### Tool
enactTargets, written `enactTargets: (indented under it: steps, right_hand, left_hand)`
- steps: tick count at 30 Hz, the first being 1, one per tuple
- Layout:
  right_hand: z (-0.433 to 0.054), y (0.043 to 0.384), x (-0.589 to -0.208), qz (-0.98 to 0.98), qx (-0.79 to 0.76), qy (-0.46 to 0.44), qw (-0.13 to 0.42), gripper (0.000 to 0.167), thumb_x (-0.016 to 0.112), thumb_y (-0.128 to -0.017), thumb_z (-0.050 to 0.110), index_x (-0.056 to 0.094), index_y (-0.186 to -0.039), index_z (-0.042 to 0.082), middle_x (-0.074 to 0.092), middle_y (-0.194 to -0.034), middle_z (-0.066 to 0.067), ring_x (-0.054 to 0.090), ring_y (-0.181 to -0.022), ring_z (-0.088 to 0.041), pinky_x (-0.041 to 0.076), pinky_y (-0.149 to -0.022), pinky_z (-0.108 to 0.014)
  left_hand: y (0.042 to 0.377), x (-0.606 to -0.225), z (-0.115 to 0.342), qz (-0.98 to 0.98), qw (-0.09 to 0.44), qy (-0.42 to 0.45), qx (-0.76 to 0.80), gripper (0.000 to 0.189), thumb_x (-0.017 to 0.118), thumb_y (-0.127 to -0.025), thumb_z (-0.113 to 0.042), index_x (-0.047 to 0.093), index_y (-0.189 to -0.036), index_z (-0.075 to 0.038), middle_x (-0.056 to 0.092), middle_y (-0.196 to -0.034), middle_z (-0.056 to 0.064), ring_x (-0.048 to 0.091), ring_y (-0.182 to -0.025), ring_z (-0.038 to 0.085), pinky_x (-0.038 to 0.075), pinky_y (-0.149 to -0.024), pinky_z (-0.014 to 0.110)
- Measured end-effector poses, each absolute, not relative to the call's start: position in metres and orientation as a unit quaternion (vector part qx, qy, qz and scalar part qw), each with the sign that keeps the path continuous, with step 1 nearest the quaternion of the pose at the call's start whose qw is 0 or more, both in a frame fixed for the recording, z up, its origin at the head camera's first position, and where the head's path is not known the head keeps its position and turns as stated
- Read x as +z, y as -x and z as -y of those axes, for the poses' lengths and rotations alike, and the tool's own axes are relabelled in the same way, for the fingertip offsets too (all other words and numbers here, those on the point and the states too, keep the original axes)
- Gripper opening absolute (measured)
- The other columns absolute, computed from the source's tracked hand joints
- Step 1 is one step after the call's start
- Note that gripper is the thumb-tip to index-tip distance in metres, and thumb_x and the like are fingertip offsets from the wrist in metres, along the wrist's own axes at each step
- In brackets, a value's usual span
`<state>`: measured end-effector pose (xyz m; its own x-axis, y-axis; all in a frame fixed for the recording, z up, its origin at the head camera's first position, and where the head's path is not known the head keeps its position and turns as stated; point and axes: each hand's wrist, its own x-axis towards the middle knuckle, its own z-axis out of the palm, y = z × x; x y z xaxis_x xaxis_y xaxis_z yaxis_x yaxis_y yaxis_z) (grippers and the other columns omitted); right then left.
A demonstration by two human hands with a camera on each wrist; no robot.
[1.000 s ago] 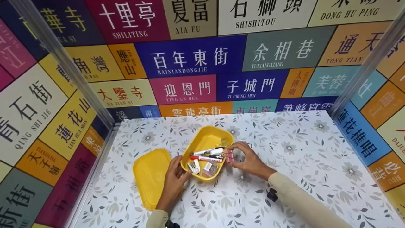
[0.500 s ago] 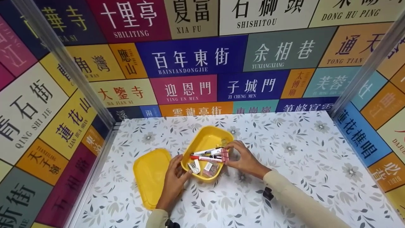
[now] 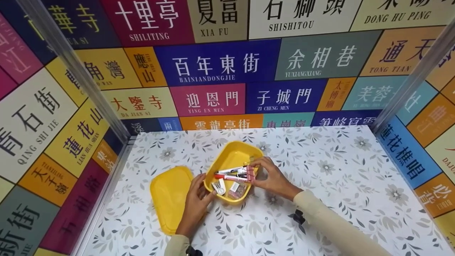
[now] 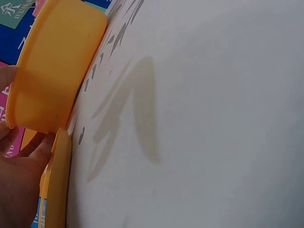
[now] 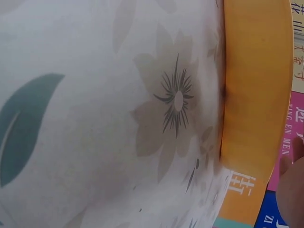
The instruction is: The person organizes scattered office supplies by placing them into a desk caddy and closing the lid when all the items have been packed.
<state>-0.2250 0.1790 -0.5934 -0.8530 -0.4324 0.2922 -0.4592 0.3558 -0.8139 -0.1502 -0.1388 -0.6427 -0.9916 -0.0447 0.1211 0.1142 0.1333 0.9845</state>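
A yellow plastic box (image 3: 227,149) stands without its lid on the table. My left hand (image 3: 195,201) holds its left side, thumb at the rim and fingers along the outer wall; the left wrist view shows this hand (image 4: 23,183) beside the box wall (image 4: 57,61). My right hand (image 3: 275,177) pinches a small pink piece with dark lines (image 3: 251,174) between thumb and fingers, over the box's right part. Inside lie a red-and-white marker (image 3: 229,177), other pens, a white clip-like piece (image 3: 219,186) and a small clear packet (image 3: 237,190).
The yellow lid (image 3: 170,199) lies flat left of the box, close by my left forearm. A white table (image 3: 320,199) with a leaf and flower pattern carries everything. Colourful panels with lettering (image 3: 217,64) wall in the back and sides.
My right hand has moved left with the pink piece, from the box's right rim to over the pens inside. The left hand, box and lid have stayed in place.
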Motion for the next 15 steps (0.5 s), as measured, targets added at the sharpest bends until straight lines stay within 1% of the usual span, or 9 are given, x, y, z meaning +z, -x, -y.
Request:
enactTargets:
  steps: [1, 4, 6, 8, 11, 13, 15]
  right_hand:
    - [-0.178, 0.225, -0.594, 0.823, 0.499, -0.272, 0.014, 0.056, 0.096, -0.085, 0.010, 0.070, -0.133, 0.021, 0.061, -0.148, -0.014, 0.048, -0.149, -0.029, 0.036, -0.131, -0.056]
    - [-0.176, 0.226, -0.595, 0.817, 0.499, -0.286, 0.027, 0.057, 0.097, -0.083, 0.007, 0.071, -0.132, 0.018, 0.062, -0.147, -0.010, 0.049, -0.148, -0.037, 0.036, -0.131, -0.057]
    - [-0.174, 0.227, -0.597, 0.810, 0.503, -0.299, 0.038, 0.057, 0.097, -0.081, 0.003, 0.071, -0.132, 0.014, 0.062, -0.146, -0.012, 0.048, -0.147, -0.044, 0.035, -0.131, -0.059]
    - [-0.172, 0.228, -0.598, 0.804, 0.506, -0.310, 0.044, 0.057, 0.097, -0.081, 0.001, 0.072, -0.131, 0.010, 0.063, -0.145, -0.018, 0.047, -0.147, -0.048, 0.033, -0.131, -0.061]
    - [-0.169, 0.228, -0.598, 0.803, 0.506, -0.312, 0.039, 0.056, 0.097, -0.081, 0.003, 0.071, -0.131, 0.009, 0.062, -0.145, -0.025, 0.046, -0.150, -0.048, 0.028, -0.133, -0.063]
    - [-0.168, 0.227, -0.597, 0.807, 0.503, -0.308, 0.031, 0.055, 0.097, -0.082, 0.006, 0.071, -0.131, 0.011, 0.061, -0.146, -0.025, 0.045, -0.152, -0.045, 0.026, -0.133, -0.064]
    - [-0.167, 0.228, -0.596, 0.810, 0.500, -0.304, 0.026, 0.055, 0.097, -0.084, 0.009, 0.071, -0.132, 0.012, 0.061, -0.146, -0.022, 0.045, -0.152, -0.043, 0.026, -0.133, -0.064]
  left_hand:
    - [0.150, -0.643, 0.139, 0.751, 0.060, 0.022, -0.658, 0.072, 0.082, -0.100, -0.010, 0.050, -0.165, -0.015, 0.034, -0.176, 0.016, 0.052, -0.152, 0.039, 0.043, -0.126, 0.047]
    - [0.151, -0.643, 0.139, 0.748, 0.061, 0.023, -0.661, 0.072, 0.081, -0.100, -0.009, 0.051, -0.165, -0.015, 0.035, -0.175, 0.016, 0.052, -0.152, 0.040, 0.043, -0.126, 0.048]
    - [0.151, -0.643, 0.139, 0.746, 0.062, 0.025, -0.662, 0.072, 0.081, -0.100, -0.009, 0.050, -0.165, -0.014, 0.034, -0.175, 0.017, 0.052, -0.151, 0.040, 0.043, -0.126, 0.048]
    - [0.151, -0.643, 0.139, 0.746, 0.062, 0.026, -0.663, 0.073, 0.081, -0.100, -0.009, 0.050, -0.165, -0.013, 0.034, -0.175, 0.018, 0.052, -0.151, 0.041, 0.043, -0.126, 0.048]
    - [0.151, -0.643, 0.139, 0.749, 0.062, 0.025, -0.659, 0.073, 0.081, -0.100, -0.009, 0.050, -0.165, -0.014, 0.034, -0.175, 0.017, 0.052, -0.151, 0.040, 0.043, -0.126, 0.047]
    - [0.151, -0.643, 0.140, 0.751, 0.061, 0.026, -0.657, 0.074, 0.082, -0.099, -0.009, 0.049, -0.166, -0.013, 0.034, -0.175, 0.017, 0.053, -0.151, 0.040, 0.043, -0.126, 0.047]
    - [0.151, -0.643, 0.140, 0.752, 0.062, 0.028, -0.655, 0.075, 0.081, -0.100, -0.009, 0.048, -0.166, -0.013, 0.035, -0.175, 0.016, 0.053, -0.150, 0.039, 0.044, -0.125, 0.046]
